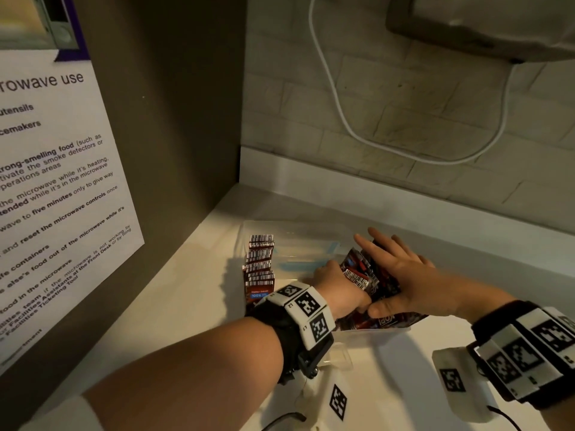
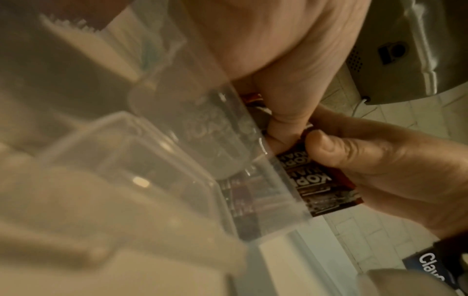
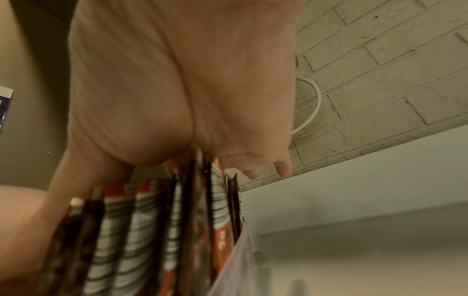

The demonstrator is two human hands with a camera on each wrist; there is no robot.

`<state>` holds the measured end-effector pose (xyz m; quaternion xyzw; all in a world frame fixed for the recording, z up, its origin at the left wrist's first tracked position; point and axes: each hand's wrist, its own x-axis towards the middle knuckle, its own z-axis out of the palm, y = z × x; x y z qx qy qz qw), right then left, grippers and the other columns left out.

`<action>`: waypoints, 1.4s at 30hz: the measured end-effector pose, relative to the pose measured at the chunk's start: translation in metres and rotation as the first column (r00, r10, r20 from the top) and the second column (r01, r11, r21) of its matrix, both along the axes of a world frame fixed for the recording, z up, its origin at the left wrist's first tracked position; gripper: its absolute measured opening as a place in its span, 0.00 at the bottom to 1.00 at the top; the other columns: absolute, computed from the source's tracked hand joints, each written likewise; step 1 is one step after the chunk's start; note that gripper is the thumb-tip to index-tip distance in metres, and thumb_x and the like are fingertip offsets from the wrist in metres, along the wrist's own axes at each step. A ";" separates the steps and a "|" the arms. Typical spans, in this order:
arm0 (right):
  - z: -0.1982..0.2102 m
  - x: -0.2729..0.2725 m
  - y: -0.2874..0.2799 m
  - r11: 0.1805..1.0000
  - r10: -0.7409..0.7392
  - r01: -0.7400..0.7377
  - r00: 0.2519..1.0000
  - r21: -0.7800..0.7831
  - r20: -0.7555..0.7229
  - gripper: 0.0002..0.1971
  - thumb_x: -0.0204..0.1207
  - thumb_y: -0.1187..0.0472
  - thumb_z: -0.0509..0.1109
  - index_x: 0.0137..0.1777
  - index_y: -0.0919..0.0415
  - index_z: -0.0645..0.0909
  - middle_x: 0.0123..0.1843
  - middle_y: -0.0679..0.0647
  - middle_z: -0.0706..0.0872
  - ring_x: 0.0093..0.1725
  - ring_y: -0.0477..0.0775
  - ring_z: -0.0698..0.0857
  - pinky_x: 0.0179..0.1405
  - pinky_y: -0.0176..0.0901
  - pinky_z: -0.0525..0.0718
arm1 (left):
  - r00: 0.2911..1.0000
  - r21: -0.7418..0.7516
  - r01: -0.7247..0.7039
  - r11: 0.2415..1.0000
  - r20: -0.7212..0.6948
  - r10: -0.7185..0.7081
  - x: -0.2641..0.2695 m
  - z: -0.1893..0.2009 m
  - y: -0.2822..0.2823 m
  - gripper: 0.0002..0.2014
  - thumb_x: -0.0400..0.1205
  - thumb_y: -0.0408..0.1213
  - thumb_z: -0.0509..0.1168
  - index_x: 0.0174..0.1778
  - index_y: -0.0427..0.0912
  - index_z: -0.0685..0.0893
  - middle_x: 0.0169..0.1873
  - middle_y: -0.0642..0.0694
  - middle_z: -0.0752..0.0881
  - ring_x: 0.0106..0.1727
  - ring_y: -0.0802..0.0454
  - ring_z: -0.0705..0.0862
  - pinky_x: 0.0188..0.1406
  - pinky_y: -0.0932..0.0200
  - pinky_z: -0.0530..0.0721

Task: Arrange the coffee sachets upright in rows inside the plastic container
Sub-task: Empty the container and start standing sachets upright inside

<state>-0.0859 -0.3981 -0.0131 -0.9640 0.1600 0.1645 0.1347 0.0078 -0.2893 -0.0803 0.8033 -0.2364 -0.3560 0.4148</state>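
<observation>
A clear plastic container (image 1: 292,231) stands on the white counter. Along its left wall a row of coffee sachets (image 1: 259,265) stands upright, barcodes up. At its right side a loose bundle of red-brown sachets (image 1: 357,275) leans between both hands. My left hand (image 1: 336,290) grips the bundle's left side, fingers curled into it. My right hand (image 1: 401,272) clamps it from the right, straight fingers across the top and thumb on the near face. In the left wrist view the right thumb (image 2: 326,146) presses a sachet (image 2: 321,188). The right wrist view shows sachet edges (image 3: 142,230) under the palm (image 3: 177,90).
A dark panel with a printed microwave notice (image 1: 56,181) rises close on the left. Behind is a brick wall with a white cable (image 1: 342,119) and an appliance (image 1: 482,23) overhead. A clear lid (image 1: 339,356) lies just in front of the container, under my left wrist.
</observation>
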 end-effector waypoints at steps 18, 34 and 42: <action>-0.005 0.002 -0.006 1.000 0.011 -0.011 0.996 0.003 0.089 0.50 0.56 0.30 0.75 0.79 0.32 0.56 0.83 0.37 0.40 0.84 0.56 0.39 0.79 0.69 0.47 | 0.998 -0.155 -0.049 0.987 -0.054 0.041 -0.004 0.004 0.005 0.22 0.68 0.32 0.74 0.59 0.49 0.83 0.54 0.46 0.87 0.56 0.45 0.85 0.60 0.45 0.84; -0.002 0.001 0.000 1.000 0.002 -0.002 0.993 -0.005 0.115 0.42 0.62 0.36 0.77 0.76 0.36 0.64 0.84 0.38 0.43 0.84 0.55 0.40 0.80 0.69 0.49 | 0.962 -0.258 -0.169 0.951 -0.253 0.102 -0.003 0.003 0.008 0.22 0.57 0.29 0.69 0.48 0.45 0.85 0.50 0.41 0.88 0.52 0.43 0.87 0.54 0.45 0.87; -0.005 0.003 -0.001 1.000 0.009 -0.010 0.985 0.006 0.171 0.40 0.63 0.37 0.78 0.75 0.38 0.67 0.83 0.39 0.47 0.83 0.53 0.48 0.78 0.69 0.57 | 0.941 -0.272 -0.169 0.947 -0.329 0.073 -0.008 0.014 0.008 0.24 0.56 0.32 0.67 0.50 0.48 0.84 0.47 0.42 0.89 0.52 0.43 0.88 0.58 0.39 0.86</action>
